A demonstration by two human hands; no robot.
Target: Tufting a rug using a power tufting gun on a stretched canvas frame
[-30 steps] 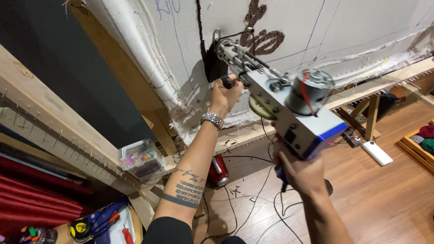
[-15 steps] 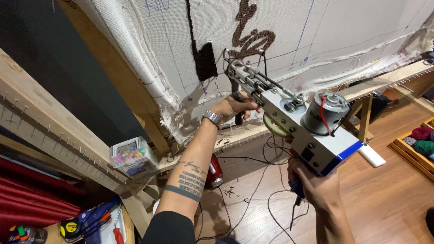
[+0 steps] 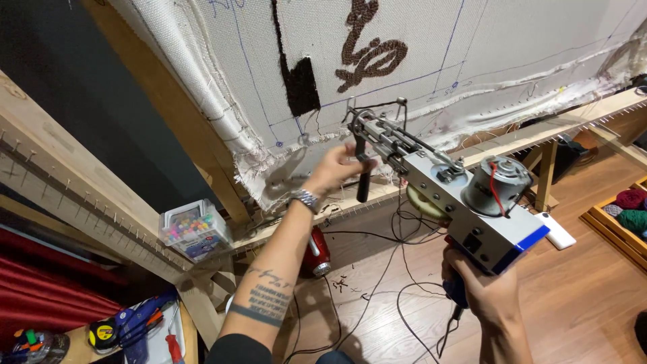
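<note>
I hold a grey tufting gun [image 3: 450, 195] with a blue stripe and a round motor on top. My right hand [image 3: 482, 290] grips its rear handle from below. Ahead of it, my left hand [image 3: 335, 170] is loosely around the black front handle [image 3: 362, 178], fingers partly spread. The gun's needle end points at the white cloth [image 3: 431, 54] stretched on a wooden frame [image 3: 519, 138], just below a black tufted patch [image 3: 300, 84] and a brown tufted swirl [image 3: 367, 47]. The tip sits slightly off the cloth.
A clear box of coloured items [image 3: 194, 228] rests on the frame's lower beam. A red object [image 3: 317, 251] and black cables [image 3: 391, 296] lie on the wooden floor. Yarn balls [image 3: 630, 209] sit in a tray at right. Tools [image 3: 128, 327] lie at bottom left.
The gun has come away from the cloth and dropped lower right. My left hand has loosened on the front handle. The view has shifted, showing more of the cloth.
</note>
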